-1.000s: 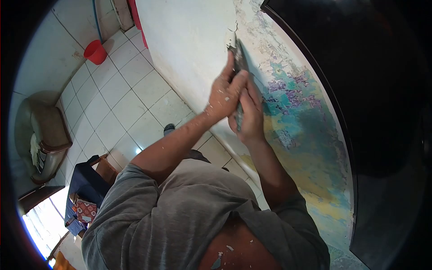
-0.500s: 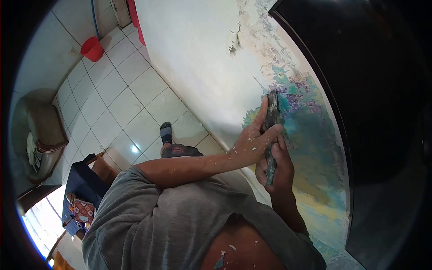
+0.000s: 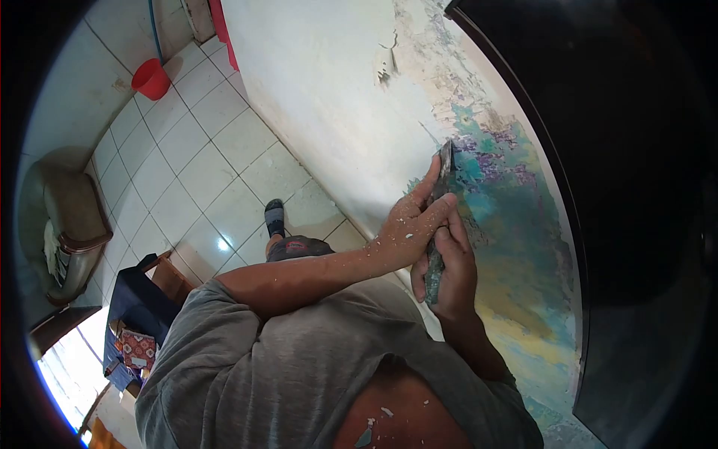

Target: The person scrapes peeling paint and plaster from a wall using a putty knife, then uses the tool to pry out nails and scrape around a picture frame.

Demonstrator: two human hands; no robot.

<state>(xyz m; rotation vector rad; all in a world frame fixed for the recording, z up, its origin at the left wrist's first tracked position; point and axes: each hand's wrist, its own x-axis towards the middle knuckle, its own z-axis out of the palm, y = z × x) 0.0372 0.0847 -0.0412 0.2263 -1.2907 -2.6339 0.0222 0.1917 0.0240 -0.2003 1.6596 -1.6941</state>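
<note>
A scraper [image 3: 446,170] with a worn, paint-stained blade points up the frame, its tip against the wall [image 3: 321,90] where white paint borders a patch of exposed teal and purple paint [image 3: 497,194]. My right hand [image 3: 455,269] is wrapped round its handle. My left hand [image 3: 411,224] presses on the scraper above the right one, index finger stretched along the blade and thumb across it. Pale paint flakes stick to my left hand and forearm.
A dark panel [image 3: 636,187] with a raised edge stands right of the wall patch. The tiled floor [image 3: 194,150] holds a red bucket [image 3: 151,79]. At the left are a brown armchair [image 3: 75,209] and a dark cloth-covered item [image 3: 142,295]. Peeling paint [image 3: 385,67] shows higher up.
Both hands and the scraper have shifted a little left and up the frame, and the blade has moved toward the white paint. My grip looks the same.
</note>
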